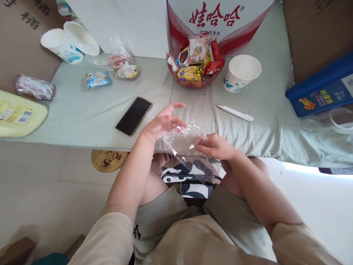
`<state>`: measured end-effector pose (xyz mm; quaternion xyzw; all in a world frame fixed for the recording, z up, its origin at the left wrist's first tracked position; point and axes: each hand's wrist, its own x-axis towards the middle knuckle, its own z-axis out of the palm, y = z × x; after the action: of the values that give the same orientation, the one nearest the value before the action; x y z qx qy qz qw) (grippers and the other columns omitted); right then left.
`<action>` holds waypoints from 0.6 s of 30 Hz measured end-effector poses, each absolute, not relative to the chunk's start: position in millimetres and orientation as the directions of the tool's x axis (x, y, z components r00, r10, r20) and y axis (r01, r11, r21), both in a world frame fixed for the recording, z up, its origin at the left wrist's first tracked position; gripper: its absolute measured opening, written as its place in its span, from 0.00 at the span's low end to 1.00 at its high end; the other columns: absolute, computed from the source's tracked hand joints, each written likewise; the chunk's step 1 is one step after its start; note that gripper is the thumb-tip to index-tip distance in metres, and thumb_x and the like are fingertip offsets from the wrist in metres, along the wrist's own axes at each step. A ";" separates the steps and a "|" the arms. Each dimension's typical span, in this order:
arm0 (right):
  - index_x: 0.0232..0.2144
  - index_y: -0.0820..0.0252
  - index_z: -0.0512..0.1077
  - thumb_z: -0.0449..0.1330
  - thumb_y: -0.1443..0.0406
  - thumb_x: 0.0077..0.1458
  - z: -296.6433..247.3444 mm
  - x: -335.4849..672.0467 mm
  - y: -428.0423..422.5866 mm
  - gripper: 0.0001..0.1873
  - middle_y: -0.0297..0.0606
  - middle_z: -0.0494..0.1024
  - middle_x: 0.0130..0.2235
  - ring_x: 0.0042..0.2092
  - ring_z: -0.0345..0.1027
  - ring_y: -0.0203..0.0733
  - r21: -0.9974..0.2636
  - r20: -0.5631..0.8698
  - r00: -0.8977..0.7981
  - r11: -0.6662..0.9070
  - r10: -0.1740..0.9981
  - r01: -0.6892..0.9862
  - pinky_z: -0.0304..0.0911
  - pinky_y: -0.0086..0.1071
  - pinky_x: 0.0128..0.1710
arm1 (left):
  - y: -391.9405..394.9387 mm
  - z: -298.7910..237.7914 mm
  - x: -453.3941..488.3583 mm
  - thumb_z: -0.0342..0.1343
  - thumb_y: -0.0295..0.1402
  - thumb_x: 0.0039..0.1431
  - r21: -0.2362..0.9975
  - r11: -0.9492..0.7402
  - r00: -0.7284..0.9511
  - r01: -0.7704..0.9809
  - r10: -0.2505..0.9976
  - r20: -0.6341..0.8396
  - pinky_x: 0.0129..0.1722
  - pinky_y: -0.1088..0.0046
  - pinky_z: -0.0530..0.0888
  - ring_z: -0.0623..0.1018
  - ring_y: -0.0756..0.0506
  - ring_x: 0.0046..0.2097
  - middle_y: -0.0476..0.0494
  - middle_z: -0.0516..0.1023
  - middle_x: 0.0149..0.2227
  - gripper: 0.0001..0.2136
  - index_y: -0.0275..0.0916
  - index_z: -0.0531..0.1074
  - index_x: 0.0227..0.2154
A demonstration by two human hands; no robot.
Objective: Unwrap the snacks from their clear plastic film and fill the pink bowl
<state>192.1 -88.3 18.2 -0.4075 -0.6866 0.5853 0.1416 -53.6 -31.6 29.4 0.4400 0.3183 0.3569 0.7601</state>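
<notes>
Over the near edge of the table both my hands hold a clear plastic bag (183, 141). My left hand (163, 121) grips its upper left part with thumb and some fingers while the other fingers stick out. My right hand (215, 146) pinches the bag's right edge with closed fingers. The bag hangs down over my lap; whether anything is inside it I cannot tell. Beyond my hands stands a reddish basket (193, 84) heaped with wrapped snacks (196, 51).
On the pale green cloth (82, 114) lie a black phone (134, 115), a white pen-like tool (235, 112), loose snack packets (97, 79) and paper cups (242, 72) (62, 45). A yellow container (19, 114) sits left, a blue box (321, 88) right, cardboard boxes behind.
</notes>
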 end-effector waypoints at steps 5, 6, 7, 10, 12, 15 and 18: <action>0.34 0.56 0.68 0.63 0.50 0.55 7.3 187.0 -81.6 0.16 0.30 0.74 0.24 0.22 0.66 0.33 -0.977 -0.215 -0.319 -0.209 0.923 0.051 0.63 0.29 0.23 | -32.8 23.4 -41.8 0.68 0.51 0.48 0.828 0.439 0.470 -0.348 0.846 -0.251 0.49 0.63 0.78 0.82 0.38 0.52 0.34 0.83 0.50 0.30 0.39 0.74 0.49; 0.34 0.55 0.67 0.63 0.50 0.55 4.9 186.1 -78.4 0.17 0.30 0.74 0.24 0.22 0.66 0.33 -0.980 -0.198 -0.242 -0.198 0.950 0.023 0.64 0.29 0.23 | -34.1 19.4 -35.9 0.72 0.46 0.45 0.836 0.472 0.523 -0.281 0.805 -0.279 0.50 0.63 0.77 0.82 0.37 0.53 0.32 0.82 0.51 0.29 0.38 0.75 0.48; 0.34 0.55 0.68 0.64 0.50 0.54 3.0 185.6 -75.1 0.17 0.31 0.75 0.27 0.23 0.66 0.33 -0.983 -0.180 -0.183 -0.182 0.966 0.005 0.65 0.29 0.24 | -35.3 15.1 -30.2 0.74 0.42 0.43 0.846 0.490 0.556 -0.210 0.771 -0.309 0.49 0.63 0.78 0.82 0.37 0.51 0.32 0.82 0.51 0.28 0.37 0.76 0.47; 0.43 0.53 0.70 0.66 0.53 0.51 0.4 186.8 -67.0 0.19 0.36 0.80 0.42 0.26 0.70 0.33 -0.990 -0.138 -0.172 -0.140 0.975 -0.001 0.70 0.31 0.27 | -35.8 5.9 -18.5 0.68 0.34 0.51 0.874 0.483 0.504 -0.060 0.770 -0.391 0.42 0.68 0.78 0.84 0.44 0.41 0.38 0.85 0.42 0.18 0.37 0.75 0.45; 0.47 0.52 0.71 0.65 0.56 0.51 0.0 189.0 -64.3 0.21 0.39 0.79 0.50 0.27 0.71 0.33 -0.990 -0.138 -0.209 -0.134 0.968 0.030 0.71 0.33 0.28 | -33.5 5.0 -17.0 0.61 0.34 0.58 0.883 0.469 0.444 -0.028 0.797 -0.409 0.37 0.71 0.78 0.84 0.46 0.36 0.43 0.85 0.36 0.13 0.39 0.74 0.47; 0.44 0.53 0.75 0.61 0.59 0.53 -1.3 192.8 -62.9 0.16 0.40 0.80 0.50 0.25 0.69 0.32 -0.988 -0.141 -0.147 -0.130 0.979 0.080 0.67 0.32 0.24 | -29.1 7.7 -20.5 0.55 0.34 0.61 0.899 0.438 0.421 -0.005 0.816 -0.395 0.26 0.76 0.74 0.82 0.47 0.27 0.49 0.82 0.26 0.14 0.42 0.71 0.50; 0.38 0.53 0.77 0.59 0.59 0.55 -3.1 196.7 -62.3 0.10 0.38 0.79 0.48 0.22 0.61 0.28 -0.997 -0.068 -0.077 -0.065 0.995 0.043 0.62 0.31 0.22 | -26.9 8.8 -23.8 0.56 0.36 0.60 0.905 0.422 0.429 -0.048 0.827 -0.363 0.17 0.78 0.66 0.75 0.48 0.18 0.53 0.76 0.19 0.13 0.43 0.70 0.48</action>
<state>196.7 -62.3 -3.1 -0.5066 -0.5123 0.5252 0.4528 -23.8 -26.9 8.8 0.4433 0.4395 0.3039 0.7196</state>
